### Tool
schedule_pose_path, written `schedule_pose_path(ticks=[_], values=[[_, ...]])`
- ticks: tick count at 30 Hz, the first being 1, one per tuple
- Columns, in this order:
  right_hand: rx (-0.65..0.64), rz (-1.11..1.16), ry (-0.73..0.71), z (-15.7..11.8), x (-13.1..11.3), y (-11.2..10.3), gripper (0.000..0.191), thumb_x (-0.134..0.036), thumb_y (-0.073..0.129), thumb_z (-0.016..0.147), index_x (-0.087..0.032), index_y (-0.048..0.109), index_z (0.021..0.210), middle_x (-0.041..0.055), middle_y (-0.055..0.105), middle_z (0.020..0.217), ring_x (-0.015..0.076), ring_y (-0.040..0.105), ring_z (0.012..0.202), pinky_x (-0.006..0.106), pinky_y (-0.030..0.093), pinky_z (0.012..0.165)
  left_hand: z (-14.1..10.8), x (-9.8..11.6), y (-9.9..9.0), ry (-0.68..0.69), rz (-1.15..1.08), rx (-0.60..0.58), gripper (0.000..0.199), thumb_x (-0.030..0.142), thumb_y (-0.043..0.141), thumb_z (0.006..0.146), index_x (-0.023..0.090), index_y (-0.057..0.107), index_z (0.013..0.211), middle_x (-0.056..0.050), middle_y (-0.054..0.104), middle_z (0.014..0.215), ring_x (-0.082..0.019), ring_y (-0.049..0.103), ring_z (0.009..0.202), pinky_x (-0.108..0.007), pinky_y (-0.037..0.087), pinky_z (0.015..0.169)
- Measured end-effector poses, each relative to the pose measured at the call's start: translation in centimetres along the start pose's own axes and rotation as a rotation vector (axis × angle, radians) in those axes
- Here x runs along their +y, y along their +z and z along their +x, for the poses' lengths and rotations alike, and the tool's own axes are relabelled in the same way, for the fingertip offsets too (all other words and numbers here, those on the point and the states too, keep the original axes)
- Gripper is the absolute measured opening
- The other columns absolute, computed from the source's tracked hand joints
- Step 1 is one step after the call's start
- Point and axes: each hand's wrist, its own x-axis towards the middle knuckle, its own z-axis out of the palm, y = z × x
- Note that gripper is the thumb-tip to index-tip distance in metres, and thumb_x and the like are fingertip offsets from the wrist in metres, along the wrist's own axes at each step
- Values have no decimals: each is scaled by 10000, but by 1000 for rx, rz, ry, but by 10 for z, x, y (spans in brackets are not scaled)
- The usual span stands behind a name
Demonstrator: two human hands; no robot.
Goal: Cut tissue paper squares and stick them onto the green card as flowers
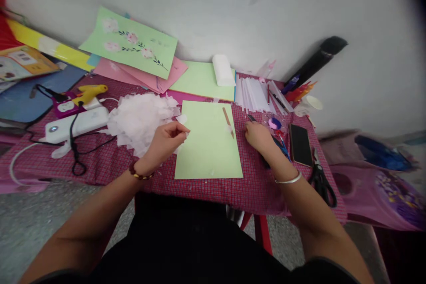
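Observation:
My left hand [166, 140] is closed in a pinch at the left edge of a pale green paper sheet [208, 153]. A tiny white scrap, seemingly thin paper, shows at its fingertips. Beside that hand lies a heap of white tissue-like pieces [136, 115]. A brown pencil-like stick [226, 117] with a pointed end and a white wrap rests on the sheet. Right of the sheet, my right hand [258, 136] is down at the tablecloth with its fingers curled. A small dark item [251, 117] pokes out by its fingers; what they grip is hidden.
Black scissors [320, 182] and a phone [300, 144] lie at the right. White glue sticks [251, 94] are piled behind. A yellow glue gun [90, 94], a white power bank [78, 124] and cables occupy the left. A green flower picture [133, 42] leans at the wall.

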Motion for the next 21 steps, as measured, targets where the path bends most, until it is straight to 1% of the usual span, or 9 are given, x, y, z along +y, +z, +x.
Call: schedule_pose_path(ticks=[3,7,9,11,13,14,17,19,21], values=[[-37,-44,-19,2,1,1,250,1,542,758,-227,495,667,43,637,761,192,660,814,326,464,817,-6,-1,-13,6,-5,50,88,208,634,683,161,676,744,7,589,657,-98,475,591,-234,360,556],[-73,-73,-56,-12,15,-4,289,15,573,697,-244,466,628,36,592,687,216,620,719,355,453,747,-13,-5,-47,-70,-14,172,125,191,620,665,166,671,777,14,595,660,-100,489,593,-222,370,553],[-71,-69,-74,-20,20,-5,287,16,572,678,-250,473,632,39,586,667,206,589,656,347,439,689,-18,-8,-61,-110,-75,237,163,170,622,645,170,669,801,22,609,693,-89,497,597,-212,383,566],[-53,-63,-97,-24,13,-4,290,11,559,670,-256,460,615,39,574,633,197,558,600,347,419,640,-25,-11,-65,-142,-174,267,164,155,634,634,171,669,793,32,611,687,-76,499,589,-204,389,570],[-31,-14,-130,-25,-10,-1,260,-32,567,677,-257,460,606,30,573,617,187,538,554,343,405,589,-32,-12,-57,-187,-270,234,127,153,661,639,167,672,764,39,600,638,-72,503,578,-203,396,573],[-21,73,-145,-26,-29,0,215,-75,585,683,-255,484,621,20,580,620,182,536,533,335,403,560,-35,-12,-50,-212,-316,189,110,161,680,643,164,677,754,39,598,618,-75,512,575,-208,412,584],[24,427,-274,-31,-99,7,94,-180,547,770,-251,548,708,-3,584,642,168,568,534,301,440,522,-39,-13,-20,-311,-530,36,179,237,765,633,152,702,778,11,639,642,-91,561,579,-243,467,616],[26,501,-423,-37,-145,12,102,-183,537,795,-253,558,725,3,599,681,164,573,559,294,458,530,-37,-14,-4,-348,-686,-39,251,309,809,630,138,715,789,-16,661,671,-102,594,599,-265,502,653],[78,508,-488,-41,-179,17,121,-158,519,808,-255,570,758,14,611,708,175,588,601,305,479,564,-35,-15,1,-327,-758,-50,302,345,835,625,134,723,810,-42,690,754,-113,626,665,-280,524,715]])
